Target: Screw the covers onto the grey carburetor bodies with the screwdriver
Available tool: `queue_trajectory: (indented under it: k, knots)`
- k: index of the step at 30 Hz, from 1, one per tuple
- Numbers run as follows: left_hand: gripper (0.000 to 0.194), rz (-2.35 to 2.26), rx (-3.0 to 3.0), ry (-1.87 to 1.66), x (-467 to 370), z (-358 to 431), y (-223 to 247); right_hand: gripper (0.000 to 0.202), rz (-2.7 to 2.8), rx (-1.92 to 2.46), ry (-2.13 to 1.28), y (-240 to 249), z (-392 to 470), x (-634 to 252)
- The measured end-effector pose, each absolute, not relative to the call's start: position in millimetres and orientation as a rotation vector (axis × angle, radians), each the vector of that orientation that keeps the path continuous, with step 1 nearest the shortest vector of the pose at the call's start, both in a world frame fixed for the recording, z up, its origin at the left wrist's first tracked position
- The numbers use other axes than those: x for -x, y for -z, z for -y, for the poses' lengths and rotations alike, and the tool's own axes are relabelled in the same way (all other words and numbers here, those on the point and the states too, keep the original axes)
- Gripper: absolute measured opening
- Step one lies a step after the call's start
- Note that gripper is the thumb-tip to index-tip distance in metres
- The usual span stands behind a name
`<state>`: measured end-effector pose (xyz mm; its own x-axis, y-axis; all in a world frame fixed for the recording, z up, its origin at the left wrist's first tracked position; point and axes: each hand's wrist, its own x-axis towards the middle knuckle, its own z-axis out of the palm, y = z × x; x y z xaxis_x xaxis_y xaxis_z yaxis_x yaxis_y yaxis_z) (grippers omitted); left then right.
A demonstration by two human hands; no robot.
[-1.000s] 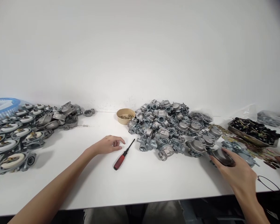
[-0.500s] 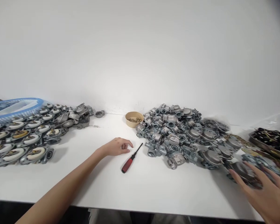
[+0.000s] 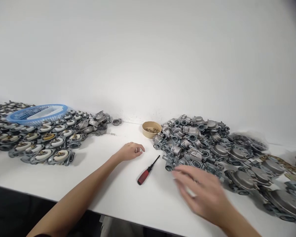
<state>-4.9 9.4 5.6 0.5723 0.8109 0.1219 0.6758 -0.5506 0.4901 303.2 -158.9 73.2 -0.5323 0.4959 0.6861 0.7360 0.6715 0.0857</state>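
The white desk (image 3: 123, 194) spreads beneath the fingers of the left hand (image 3: 130, 152), loosely curled around nothing, and those of the right hand (image 3: 203, 192), blurred but parted, with nothing I can see between them. Biggest on it is the heap of metal castings (image 3: 187, 141), just beyond the right fingers; whether those touch the front one I can't tell. They look dense and rigid, probably heavy for their size and a bit slick, so I'd wrap a hand around the body rather than pinch a thin lug. Well left of the left fingers lie rows of parts with pale rings (image 3: 56, 142), a blue basket (image 3: 19, 121) among them. A paper bowl (image 3: 148, 134) stands beyond the left fingers, to their right. Between both sets of fingers rests a screwdriver (image 3: 148, 173), likely light, best taken by its red handle. Smallest are the brass-coloured bits (image 3: 152, 130) in the bowl.
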Motion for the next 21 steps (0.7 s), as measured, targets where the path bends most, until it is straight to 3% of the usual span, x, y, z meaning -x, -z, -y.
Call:
queue_trajectory:
  k: [3,8,15,21]
  knots:
    - [0.029,-1.293,-2.4,-0.512,16.0,-17.4,-3.7,0.026,2.633,0.773,0.327,-40.8,129.8,-237.9]
    - [0.027,-1.437,-2.407,-0.549,24.4,-23.6,-2.1,0.024,2.685,0.735,0.215,5.7,107.5,-204.9]
    - [0.026,-1.906,-2.306,-0.729,46.9,-24.5,-32.7,0.019,2.646,0.827,0.067,12.1,108.7,-214.2]
    - [0.038,-2.528,-1.94,-0.989,101.5,39.6,-67.2,0.017,2.616,0.846,-0.013,18.3,108.8,-217.4]
